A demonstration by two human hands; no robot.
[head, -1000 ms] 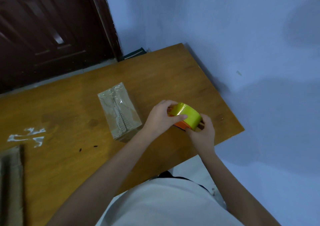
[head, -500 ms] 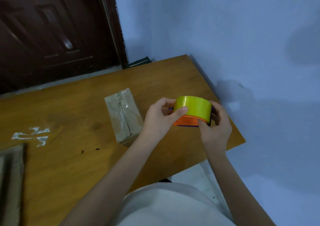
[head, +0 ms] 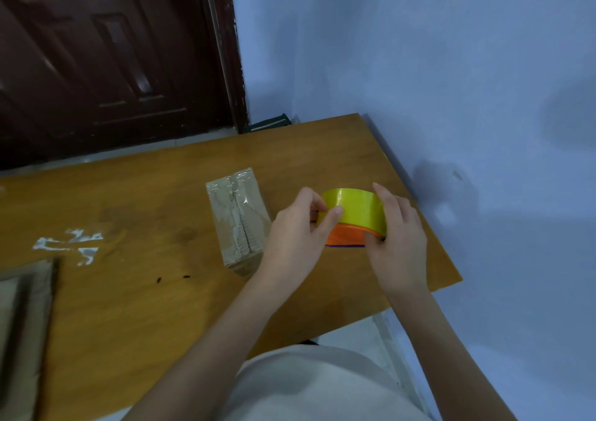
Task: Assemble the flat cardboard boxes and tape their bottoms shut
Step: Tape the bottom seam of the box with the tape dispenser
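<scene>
A wooden table lies under both forearms, which reach forward. The taped cardboard box sits just left of the grip. The left hand and right hand curl around the yellow tape roll between them, the left thumb pressing its face.

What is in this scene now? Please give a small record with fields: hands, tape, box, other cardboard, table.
left hand: left hand grips the tape roll, thumb pressed on its yellow band
right hand: right hand holds the other side of the roll
tape: yellow tape roll with orange core, held above the table
box: small cardboard box, seam already covered with clear tape, on the table left of the hands
other cardboard: flat cardboard at the left edge
table: wooden table with white tape scraps
</scene>
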